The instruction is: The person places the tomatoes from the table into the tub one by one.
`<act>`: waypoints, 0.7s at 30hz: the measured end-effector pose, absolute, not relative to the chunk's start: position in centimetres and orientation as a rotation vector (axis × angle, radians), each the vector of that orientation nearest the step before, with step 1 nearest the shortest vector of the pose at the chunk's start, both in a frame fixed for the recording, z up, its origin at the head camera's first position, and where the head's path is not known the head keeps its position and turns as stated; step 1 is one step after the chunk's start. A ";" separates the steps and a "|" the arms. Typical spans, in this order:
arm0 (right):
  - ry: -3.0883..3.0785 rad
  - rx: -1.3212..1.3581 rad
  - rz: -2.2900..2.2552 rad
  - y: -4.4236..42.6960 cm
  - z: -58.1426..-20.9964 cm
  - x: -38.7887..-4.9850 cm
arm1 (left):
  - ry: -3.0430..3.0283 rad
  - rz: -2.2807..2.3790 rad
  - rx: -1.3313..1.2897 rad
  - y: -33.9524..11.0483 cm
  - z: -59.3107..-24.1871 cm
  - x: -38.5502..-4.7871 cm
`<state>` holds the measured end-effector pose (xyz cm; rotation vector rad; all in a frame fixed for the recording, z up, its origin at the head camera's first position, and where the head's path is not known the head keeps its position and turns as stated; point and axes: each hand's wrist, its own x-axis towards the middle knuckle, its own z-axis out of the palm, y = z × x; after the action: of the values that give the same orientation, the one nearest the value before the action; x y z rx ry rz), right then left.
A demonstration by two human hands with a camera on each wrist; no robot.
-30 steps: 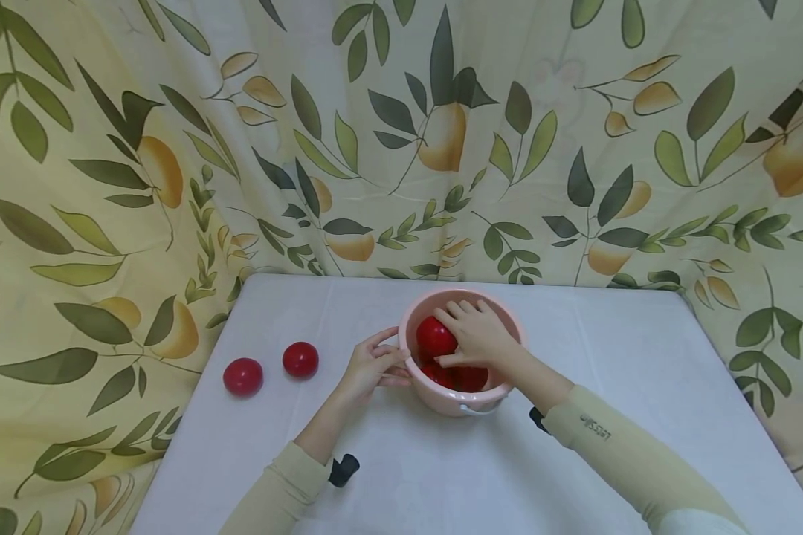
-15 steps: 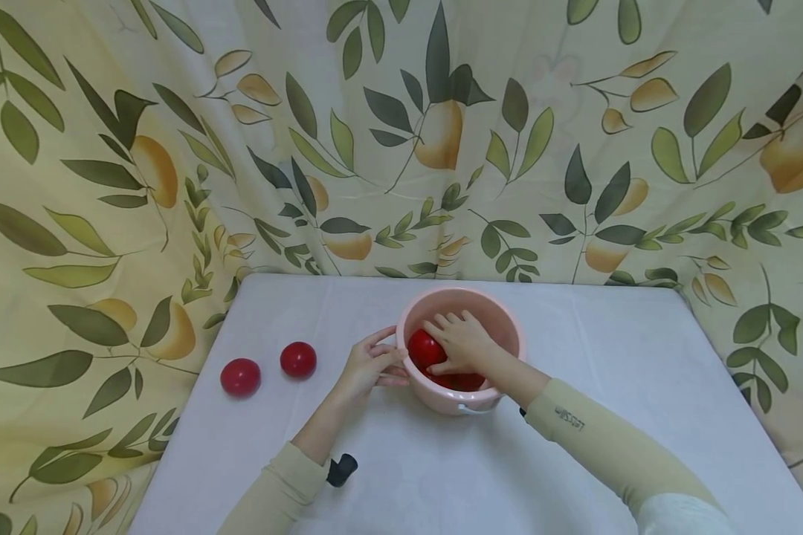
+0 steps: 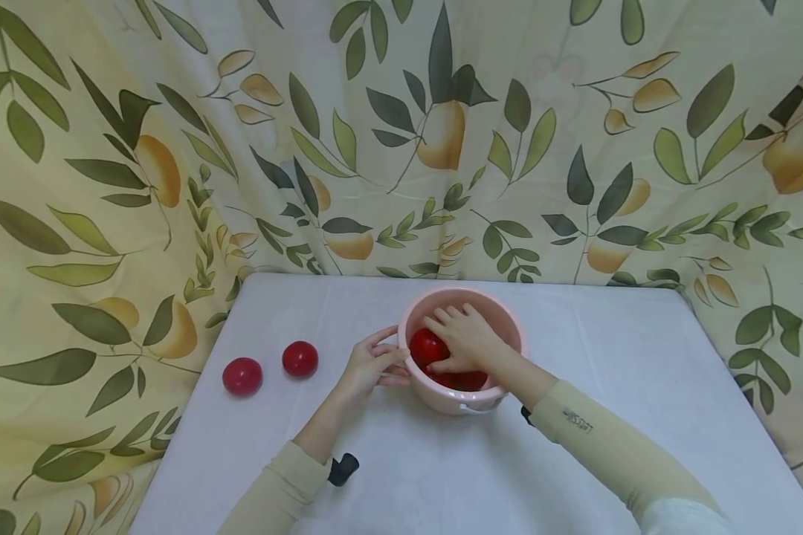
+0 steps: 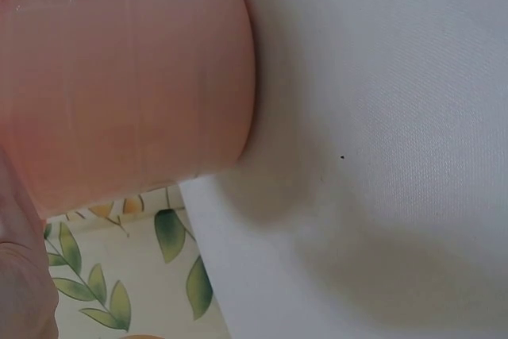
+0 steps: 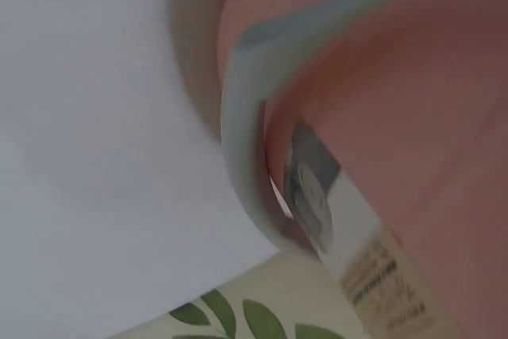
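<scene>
Bucket [image 3: 444, 402]: pink, sitting upright on the white surface [image 3: 609, 357], pale handle [image 5: 246, 125] hanging down the near side.
Left hand [image 3: 369, 365]: at the bucket's left edge, fingers pinching the rim.
Right hand [image 3: 465, 342]: reaching down inside the bucket, fingers wrapped over a ball, thumb on the near side of it.
Ball [image 3: 426, 347]: red and shiny, in the bucket by the left wall, in the right hand's grasp.
More red stuff [image 3: 468, 381]: under that hand, also in the bucket, can't really tell how many pieces.
Spare balls: two red ones, leftmost ball [image 3: 242, 377] and its neighbor [image 3: 300, 360], near each other but apart, left of the left hand.
Backdrop [image 3: 375, 215]: leafy, fruit-print cloth.
</scene>
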<state>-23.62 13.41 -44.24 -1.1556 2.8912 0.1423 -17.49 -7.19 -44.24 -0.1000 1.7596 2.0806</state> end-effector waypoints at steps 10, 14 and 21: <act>3.017 -0.713 -0.726 17.0 -38.4 -23.1 | 1.748 2.111 -0.135 -7.0 -46.1 -18.2; 2.876 -0.552 -1.139 19.9 -37.3 -22.7 | 1.754 2.120 -0.129 -7.0 -46.0 -18.1; 2.766 -0.310 -1.334 24.2 -38.1 -20.9 | 1.759 2.126 -0.128 -7.1 -45.9 -18.0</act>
<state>-20.89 24.16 -38.08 -0.3100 2.7655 -1.3340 -18.00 -7.07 -45.92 -0.1279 1.7594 2.1262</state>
